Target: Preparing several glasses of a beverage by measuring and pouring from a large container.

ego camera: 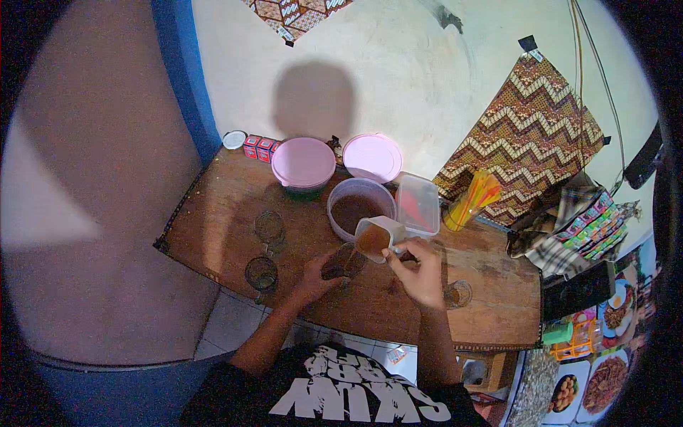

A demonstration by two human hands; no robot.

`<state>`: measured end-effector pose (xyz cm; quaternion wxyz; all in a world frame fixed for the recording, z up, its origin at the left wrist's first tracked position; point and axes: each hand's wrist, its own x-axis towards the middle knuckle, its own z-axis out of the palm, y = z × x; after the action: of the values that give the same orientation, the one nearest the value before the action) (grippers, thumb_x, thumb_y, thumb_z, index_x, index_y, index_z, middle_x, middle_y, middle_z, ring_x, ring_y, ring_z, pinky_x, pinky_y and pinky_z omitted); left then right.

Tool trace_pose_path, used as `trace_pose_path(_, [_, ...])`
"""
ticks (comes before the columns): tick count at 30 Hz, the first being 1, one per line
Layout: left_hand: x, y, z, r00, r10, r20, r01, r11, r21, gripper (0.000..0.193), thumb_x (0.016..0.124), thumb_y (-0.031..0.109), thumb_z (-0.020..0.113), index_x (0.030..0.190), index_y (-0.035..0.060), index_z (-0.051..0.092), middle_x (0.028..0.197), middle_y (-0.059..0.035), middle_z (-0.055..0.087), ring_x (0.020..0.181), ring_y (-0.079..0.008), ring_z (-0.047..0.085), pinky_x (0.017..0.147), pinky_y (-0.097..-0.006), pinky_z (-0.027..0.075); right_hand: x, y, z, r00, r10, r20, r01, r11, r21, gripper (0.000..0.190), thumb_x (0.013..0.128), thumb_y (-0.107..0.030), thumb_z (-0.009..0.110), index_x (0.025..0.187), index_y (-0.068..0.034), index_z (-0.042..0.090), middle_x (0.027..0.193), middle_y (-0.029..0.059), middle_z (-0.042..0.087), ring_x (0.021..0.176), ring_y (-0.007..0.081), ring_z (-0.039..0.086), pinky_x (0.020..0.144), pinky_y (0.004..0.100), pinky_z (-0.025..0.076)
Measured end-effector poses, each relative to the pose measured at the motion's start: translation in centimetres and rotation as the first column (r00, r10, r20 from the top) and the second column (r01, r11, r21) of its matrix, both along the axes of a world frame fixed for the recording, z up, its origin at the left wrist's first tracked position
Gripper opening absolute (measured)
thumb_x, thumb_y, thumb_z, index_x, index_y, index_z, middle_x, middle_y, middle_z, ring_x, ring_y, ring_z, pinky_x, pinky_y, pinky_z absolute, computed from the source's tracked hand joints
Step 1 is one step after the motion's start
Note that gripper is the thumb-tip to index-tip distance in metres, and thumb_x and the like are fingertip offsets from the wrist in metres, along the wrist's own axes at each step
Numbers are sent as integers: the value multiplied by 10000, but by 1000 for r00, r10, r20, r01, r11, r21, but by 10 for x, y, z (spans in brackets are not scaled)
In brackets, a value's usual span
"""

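Observation:
My right hand [419, 272] grips a white plastic scoop cup [397, 229], which is tilted with brown liquid [373, 240] inside it. Under its lower left side, my left hand [315, 280] is around a glass mug [341, 261]; how full the mug is cannot be made out. Just behind both stands an uncovered round plastic tub [332, 213] with dark brown liquid in it. Two more glass mugs, one [269, 227] behind the other [261, 274], are on the wooden table left of my left hand. Another glass mug [460, 294] sits beside my right wrist, partly hidden.
A pink-lidded tub [303, 163], a loose pink lid [372, 158] and red boxes [260, 148] line the wall side. Right of the tub are a clear plastic container [419, 205] and a holder of drinking straws [472, 202]. Sachet strips [592, 227] are beyond the table's right end.

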<state>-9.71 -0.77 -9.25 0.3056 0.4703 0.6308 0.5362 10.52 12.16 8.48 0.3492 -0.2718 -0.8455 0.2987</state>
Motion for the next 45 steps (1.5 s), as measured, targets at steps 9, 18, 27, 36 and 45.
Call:
trace_pose_path(9, [0, -2, 11, 999, -35, 18, 35, 999, -28, 818, 824, 120, 876, 1533, 19, 479, 1412, -184, 644, 1265, -284, 656, 1112, -428, 515, 1, 0, -1, 1000, -12, 28, 14, 999, -52, 185, 866, -180, 847, 929, -25, 769, 859, 145, 738, 772, 262, 716, 726, 369, 550])
trace_pose_path(18, [1, -1, 3, 995, -30, 91, 27, 999, 33, 803, 827, 162, 879, 1516, 11, 495, 1417, -186, 639, 1269, -289, 652, 1103, -445, 517, 0, 2, 0, 999, 12, 34, -11, 999, -30, 199, 849, -170, 854, 959, -29, 768, 965, 173, 761, 928, 309, 742, 843, 393, 556])
trace_pose_path(27, [5, -4, 20, 993, -34, 114, 28, 998, 59, 781, 825, 88, 860, 1510, 4, 496, 1407, -167, 647, 1292, -257, 636, 1119, -431, 506, 0, 2, 6, 999, 18, 27, -18, 1000, -22, 183, 848, -147, 849, 949, -23, 759, 905, 156, 728, 844, 313, 700, 799, 402, 543])
trace_pose_path(36, [1, -1, 4, 989, -47, 144, 42, 998, 36, 796, 821, 119, 877, 1516, 22, 502, 1410, -172, 649, 1278, -269, 648, 1106, -433, 517, -3, 0, 6, 1000, 7, 3, -7, 999, 54, 151, 890, -102, 832, 920, 14, 740, 839, 84, 710, 716, 139, 653, 670, 305, 518])
trace_pose_path(45, [0, -1, 3, 991, -57, 121, 54, 998, 25, 777, 825, 127, 882, 1503, 20, 516, 1390, -169, 664, 1254, -277, 664, 1081, -433, 533, -3, -8, 17, 1000, -13, 16, 14, 999, -49, 134, 877, -82, 827, 894, 16, 738, 835, 92, 704, 719, 158, 645, 673, 301, 509])
